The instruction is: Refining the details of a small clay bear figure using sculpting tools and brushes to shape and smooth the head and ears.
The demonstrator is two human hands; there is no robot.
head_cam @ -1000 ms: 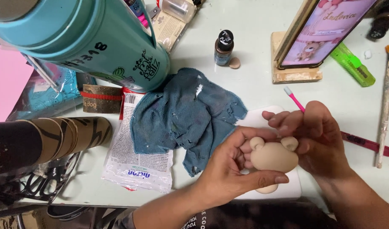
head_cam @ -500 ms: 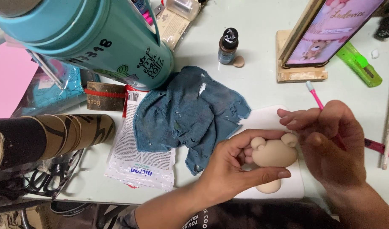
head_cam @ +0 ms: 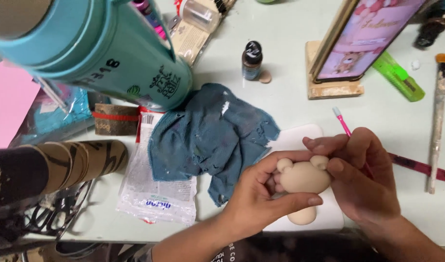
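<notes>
Both hands hold a beige clay bear head (head_cam: 305,175) with two small round ears, just above a white work mat (head_cam: 300,138). My left hand (head_cam: 261,194) cups it from below and the left, thumb along its lower edge. My right hand (head_cam: 360,174) presses on its right side near one ear and also grips a thin pink tool (head_cam: 342,123), whose pale tip points up and left. A second beige clay lump (head_cam: 301,217) lies on the mat under the hands.
A crumpled blue cloth (head_cam: 213,136) lies left of the mat, over a clear plastic packet (head_cam: 157,194). A large teal bottle (head_cam: 101,53) looms at upper left. Behind are a small paint bottle (head_cam: 252,60), a phone on a wooden stand (head_cam: 348,48), a green marker (head_cam: 397,76) and a brush (head_cam: 438,116).
My right hand has shifted closer over the clay head's right ear. The view has drifted slightly; the left hand keeps its hold.
</notes>
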